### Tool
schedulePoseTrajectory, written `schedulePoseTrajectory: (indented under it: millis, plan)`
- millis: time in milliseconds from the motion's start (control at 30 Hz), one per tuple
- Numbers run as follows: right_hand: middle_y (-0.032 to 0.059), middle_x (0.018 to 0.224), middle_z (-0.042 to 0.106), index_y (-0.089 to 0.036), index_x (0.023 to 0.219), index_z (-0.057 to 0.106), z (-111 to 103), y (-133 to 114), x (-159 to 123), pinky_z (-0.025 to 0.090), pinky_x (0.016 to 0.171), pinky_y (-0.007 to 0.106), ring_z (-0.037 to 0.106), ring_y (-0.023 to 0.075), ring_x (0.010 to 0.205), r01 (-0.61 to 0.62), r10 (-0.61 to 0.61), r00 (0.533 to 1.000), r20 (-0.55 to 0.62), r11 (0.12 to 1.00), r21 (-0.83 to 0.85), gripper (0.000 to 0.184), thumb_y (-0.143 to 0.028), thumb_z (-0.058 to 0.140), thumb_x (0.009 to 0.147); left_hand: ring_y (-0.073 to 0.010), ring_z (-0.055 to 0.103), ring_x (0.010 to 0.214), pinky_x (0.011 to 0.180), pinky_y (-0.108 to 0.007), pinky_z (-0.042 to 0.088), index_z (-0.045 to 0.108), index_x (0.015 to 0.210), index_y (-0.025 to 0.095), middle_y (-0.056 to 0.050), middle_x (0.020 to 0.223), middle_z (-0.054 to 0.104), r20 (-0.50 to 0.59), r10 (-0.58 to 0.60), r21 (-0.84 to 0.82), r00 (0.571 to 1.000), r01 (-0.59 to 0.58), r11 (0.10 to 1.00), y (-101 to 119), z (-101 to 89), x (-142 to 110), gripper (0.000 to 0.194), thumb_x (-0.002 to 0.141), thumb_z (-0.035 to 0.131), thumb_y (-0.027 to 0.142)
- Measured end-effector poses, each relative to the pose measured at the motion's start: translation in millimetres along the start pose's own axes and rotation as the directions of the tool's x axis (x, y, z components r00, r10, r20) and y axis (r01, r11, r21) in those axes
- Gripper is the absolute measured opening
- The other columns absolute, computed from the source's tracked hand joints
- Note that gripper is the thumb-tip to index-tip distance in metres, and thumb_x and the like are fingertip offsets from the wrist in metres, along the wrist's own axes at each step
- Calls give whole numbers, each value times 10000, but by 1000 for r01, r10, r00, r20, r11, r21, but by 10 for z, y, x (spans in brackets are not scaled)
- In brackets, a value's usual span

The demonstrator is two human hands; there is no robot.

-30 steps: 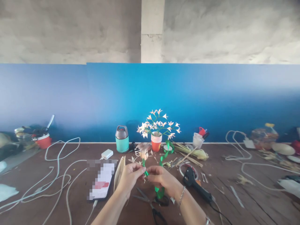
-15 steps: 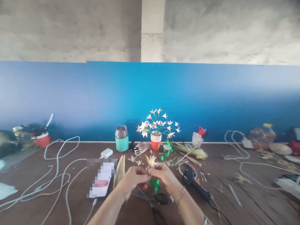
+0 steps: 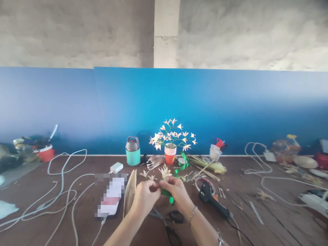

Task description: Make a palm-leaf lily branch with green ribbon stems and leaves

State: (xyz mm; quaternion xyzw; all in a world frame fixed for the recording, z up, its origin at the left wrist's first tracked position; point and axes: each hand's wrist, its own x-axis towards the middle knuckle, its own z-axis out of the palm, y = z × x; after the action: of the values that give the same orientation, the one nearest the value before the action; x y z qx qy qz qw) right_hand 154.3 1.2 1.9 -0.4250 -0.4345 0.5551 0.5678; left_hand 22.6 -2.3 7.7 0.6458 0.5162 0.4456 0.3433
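In the head view my left hand [image 3: 146,195] and my right hand [image 3: 177,193] meet with pinched fingertips just below a cream artificial flower [image 3: 164,171]. Both sets of fingers are closed at its stem, which they mostly hide. A strip of green ribbon-like tape [image 3: 166,193] loops out beneath my right fingers. Under my wrists lie dark-handled scissors [image 3: 162,217]. Two loose cream flowers [image 3: 145,174] rest just beyond my left hand, and a long dried husk [image 3: 130,191] lies beside it.
Behind stands a red paper cup [image 3: 170,158] with several cream flowers. A green tape roll [image 3: 181,162] is next to it. A glue gun [image 3: 213,201] lies right, a phone [image 3: 112,196] left. White cables [image 3: 67,194] spread leftward; a teal lidded container [image 3: 133,153] stands at the back.
My hands have drawn closer together and turned at the fingertips. The flower has turned to show more open petals, and less green tape hangs in view below the hands.
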Motion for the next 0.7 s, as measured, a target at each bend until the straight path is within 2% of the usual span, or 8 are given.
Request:
schedulePoseTrajectory:
  millis: [167, 233, 300, 367, 467, 567, 700]
  plan:
    - [-65, 444, 441, -152, 470, 495, 6, 25, 25, 275, 450, 206, 362, 58, 450, 28, -28, 999, -36, 1000, -10, 343, -329, 785, 509, -122, 478, 492, 488, -223, 317, 521, 453, 170, 23, 464, 522, 3, -16, 27, 1000, 16, 999, 42, -1, -15, 232, 642, 572, 293]
    - [-65, 448, 450, -154, 476, 487, 7, 24, 23, 289, 451, 205, 374, 57, 445, 22, -22, 999, -29, 1000, 7, 348, -330, 786, 506, -118, 482, 486, 475, -219, 313, 516, 453, 167, 25, 461, 524, 15, -39, -30, 999, 40, 999, 33, 6, -10, 218, 625, 594, 276]
    - [-64, 451, 462, -159, 492, 482, 1, 10, 9, 309, 447, 206, 399, 61, 432, -7, 7, 1000, 10, 999, 34, 350, -337, 783, 513, -109, 481, 456, 457, -214, 321, 523, 481, 163, 29, 455, 528, 89, -107, -172, 990, 122, 978, 17, 10, -4, 199, 612, 625, 272]
    - [-47, 464, 495, -157, 525, 505, -13, -18, -16, 342, 440, 222, 445, 83, 420, -63, 58, 994, 87, 997, 53, 336, -365, 770, 531, -93, 477, 421, 441, -205, 340, 526, 511, 157, 31, 453, 537, 231, -178, -363, 956, 255, 896, 4, 6, 0, 206, 608, 659, 281]
    - [6, 568, 581, -142, 612, 583, -45, -68, -58, 421, 489, 273, 532, 134, 490, -143, 106, 959, 264, 982, 125, 295, -382, 748, 565, -62, 469, 396, 418, -173, 354, 540, 543, 147, 33, 462, 555, 413, -208, -573, 887, 431, 697, 2, -8, -6, 207, 586, 713, 253]
    - [18, 655, 618, -141, 622, 619, -79, -91, -83, 454, 585, 280, 560, 133, 574, -172, 59, 919, 389, 950, 262, 223, -308, 757, 573, -41, 458, 364, 382, -142, 342, 562, 550, 136, 37, 440, 546, 503, -244, -634, 829, 546, 547, 41, -21, -33, 189, 548, 742, 194]
    - [5, 612, 614, -143, 602, 637, -100, -67, -84, 450, 559, 271, 545, 117, 510, -192, 51, 909, 413, 932, 307, 209, -290, 775, 550, -27, 459, 345, 371, -119, 339, 570, 554, 130, 39, 423, 533, 620, -272, -621, 736, 672, 403, 140, -35, -97, 176, 551, 739, 175]
